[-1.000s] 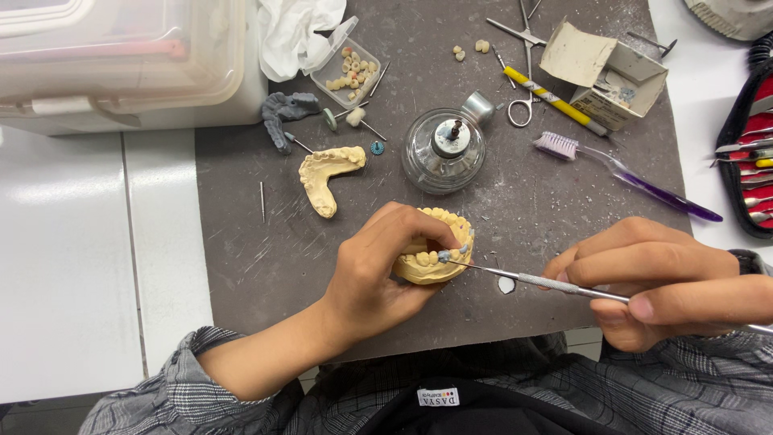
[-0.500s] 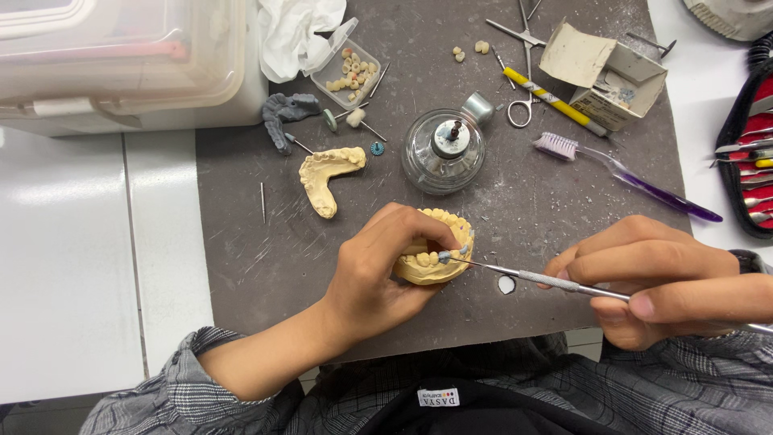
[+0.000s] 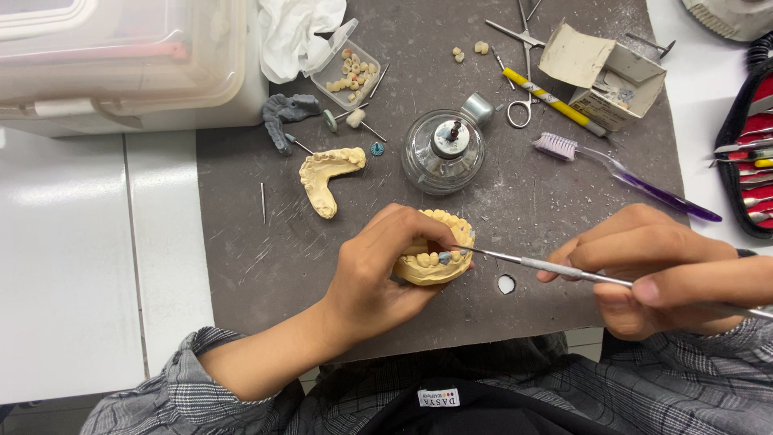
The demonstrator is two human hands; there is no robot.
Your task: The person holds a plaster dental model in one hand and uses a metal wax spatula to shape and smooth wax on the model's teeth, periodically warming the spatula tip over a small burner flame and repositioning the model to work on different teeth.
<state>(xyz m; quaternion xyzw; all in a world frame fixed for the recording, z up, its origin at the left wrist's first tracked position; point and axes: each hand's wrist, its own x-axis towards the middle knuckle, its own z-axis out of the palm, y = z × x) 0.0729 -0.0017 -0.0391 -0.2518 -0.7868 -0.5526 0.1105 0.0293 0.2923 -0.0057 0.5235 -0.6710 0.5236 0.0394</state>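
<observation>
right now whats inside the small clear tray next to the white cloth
Loose yellowish tooth pieces fill the small clear tray. The white cloth covers its upper left corner, so what lies there cannot be seen.

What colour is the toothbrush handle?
The toothbrush handle is purple, with pale bristles; the head view shows it.

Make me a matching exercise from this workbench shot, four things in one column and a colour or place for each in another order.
1. toothbrush
2. dental cast
3. metal instrument
4. glass burner

A. gripped in left hand
B. purple handle
C. standing mid-mat, behind the hands
D. pinched in right hand

Pairs: 1-B, 2-A, 3-D, 4-C
</observation>
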